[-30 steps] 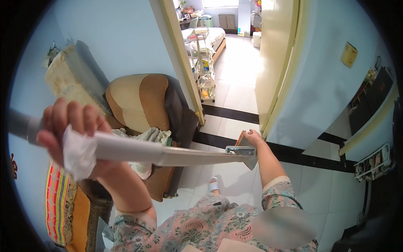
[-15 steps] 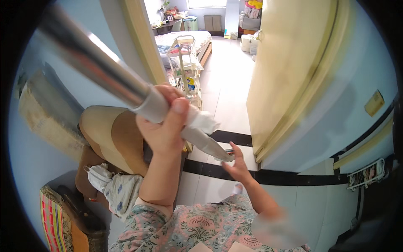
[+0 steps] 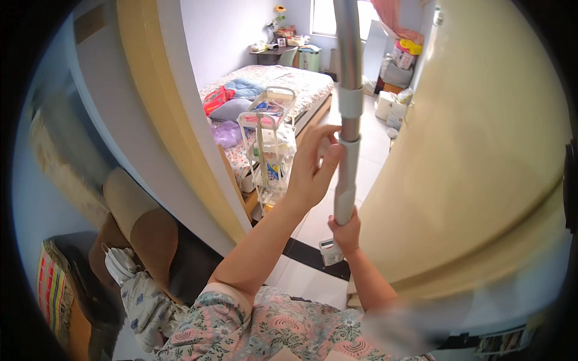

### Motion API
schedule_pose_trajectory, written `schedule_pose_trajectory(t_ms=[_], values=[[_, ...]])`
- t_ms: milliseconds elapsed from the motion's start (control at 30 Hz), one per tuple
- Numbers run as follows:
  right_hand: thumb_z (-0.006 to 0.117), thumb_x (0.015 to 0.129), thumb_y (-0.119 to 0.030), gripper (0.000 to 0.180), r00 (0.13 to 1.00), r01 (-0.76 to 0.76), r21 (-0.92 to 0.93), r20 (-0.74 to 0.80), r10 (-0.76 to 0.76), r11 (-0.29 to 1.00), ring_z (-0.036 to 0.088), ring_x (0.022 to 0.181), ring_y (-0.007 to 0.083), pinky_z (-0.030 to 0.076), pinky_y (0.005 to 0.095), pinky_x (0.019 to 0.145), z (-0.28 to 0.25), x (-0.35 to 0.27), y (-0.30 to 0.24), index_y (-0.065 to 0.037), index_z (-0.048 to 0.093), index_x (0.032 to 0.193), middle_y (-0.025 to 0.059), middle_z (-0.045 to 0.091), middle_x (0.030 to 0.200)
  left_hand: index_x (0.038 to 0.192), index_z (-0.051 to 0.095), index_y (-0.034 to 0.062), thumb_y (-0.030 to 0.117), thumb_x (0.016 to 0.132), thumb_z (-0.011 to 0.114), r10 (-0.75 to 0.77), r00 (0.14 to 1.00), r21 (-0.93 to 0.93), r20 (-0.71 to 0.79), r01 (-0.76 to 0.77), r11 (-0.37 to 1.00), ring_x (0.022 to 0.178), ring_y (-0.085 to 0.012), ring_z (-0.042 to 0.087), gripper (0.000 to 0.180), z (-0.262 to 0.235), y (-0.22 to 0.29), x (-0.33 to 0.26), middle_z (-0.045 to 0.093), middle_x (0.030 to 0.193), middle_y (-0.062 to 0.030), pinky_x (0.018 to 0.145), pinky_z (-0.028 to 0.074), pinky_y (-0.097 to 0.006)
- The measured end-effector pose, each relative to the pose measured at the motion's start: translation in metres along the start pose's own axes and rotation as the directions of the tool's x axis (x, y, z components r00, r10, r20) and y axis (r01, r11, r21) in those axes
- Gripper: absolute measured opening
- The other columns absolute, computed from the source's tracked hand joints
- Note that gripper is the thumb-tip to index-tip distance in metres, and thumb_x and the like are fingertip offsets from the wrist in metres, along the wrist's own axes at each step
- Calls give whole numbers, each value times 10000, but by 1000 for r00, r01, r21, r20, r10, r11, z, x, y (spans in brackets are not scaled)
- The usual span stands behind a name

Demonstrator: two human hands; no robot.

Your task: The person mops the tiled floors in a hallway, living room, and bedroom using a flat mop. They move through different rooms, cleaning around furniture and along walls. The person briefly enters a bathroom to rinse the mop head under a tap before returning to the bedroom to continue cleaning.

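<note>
A long metal pole point(image 3: 350, 54) with pale plastic sleeves stands nearly upright in front of me, its top running out of view. My right hand point(image 3: 347, 233) is closed around the lower end of its pale grip point(image 3: 346, 186). Just below that hand a small white boxy piece point(image 3: 330, 253) shows; whether it belongs to the pole I cannot tell. Beside the upper grip, my left hand point(image 3: 313, 171) has its fingers curved and apart. Its fingertips lie at the pole's left side, perhaps touching, but do not wrap it.
A doorway opens ahead between a yellow frame point(image 3: 162, 120) and a cream door point(image 3: 475, 150) at right. Beyond stand a white tiered cart point(image 3: 265, 150) and a bed point(image 3: 283, 78). At left are a brown cushion-like form point(image 3: 153, 240) and patterned cloth point(image 3: 144, 307).
The pole has swung from slanting up-left to nearly upright. My left hand has let go of its sleeve, and my right hand has closed on the lower grip. My view has moved toward the doorway.
</note>
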State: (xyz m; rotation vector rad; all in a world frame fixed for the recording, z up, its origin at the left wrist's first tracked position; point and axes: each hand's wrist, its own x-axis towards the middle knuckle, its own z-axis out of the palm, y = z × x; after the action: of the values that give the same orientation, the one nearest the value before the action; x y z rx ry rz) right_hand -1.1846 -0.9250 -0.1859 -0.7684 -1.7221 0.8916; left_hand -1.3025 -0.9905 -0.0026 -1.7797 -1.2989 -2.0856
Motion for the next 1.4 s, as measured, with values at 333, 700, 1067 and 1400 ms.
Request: schedule_pose_trajectory(t_ms=[333, 700, 1067, 1400], values=[[707, 689, -153, 330, 993, 12, 2, -113, -12, 1000, 528, 633, 181, 446, 325, 600, 33, 219, 97, -10, 474, 874, 93, 553, 702, 915, 602, 41, 196, 866, 588, -626, 779, -153, -21, 616, 772, 617, -20, 418, 163, 15, -221, 0, 495, 689, 54, 534, 328, -177], [647, 674, -50, 183, 990, -31, 115, 137, 15, 993, 487, 618, 101, 420, 265, 578, 76, 452, 195, -31, 494, 773, 27, 513, 664, 914, 612, 19, 214, 850, 566, -819, 430, 147, 380, 846, 512, 507, -77, 499, 211, 64, -501, 47, 531, 643, -5, 473, 428, -221], [588, 747, -83, 133, 972, -148, 428, 228, 52, 892, 458, 536, 93, 385, 228, 499, 99, 670, 266, -50, 470, 797, 17, 463, 674, 1008, 612, 133, 215, 797, 554, -820, 391, 545, 418, 615, 570, 891, -235, 601, 234, 177, -692, 116, 648, 950, -67, 748, 477, -350], [612, 700, -79, 157, 974, -113, 615, 225, -36, 780, 466, 514, 112, 370, 227, 474, 119, 856, 299, -57, 469, 761, 25, 459, 655, 1351, 316, 309, 293, 785, 613, -711, 376, 596, 594, 389, 703, 929, -273, 576, 639, 240, -849, 190, 531, 1180, -62, 798, 473, -390]])
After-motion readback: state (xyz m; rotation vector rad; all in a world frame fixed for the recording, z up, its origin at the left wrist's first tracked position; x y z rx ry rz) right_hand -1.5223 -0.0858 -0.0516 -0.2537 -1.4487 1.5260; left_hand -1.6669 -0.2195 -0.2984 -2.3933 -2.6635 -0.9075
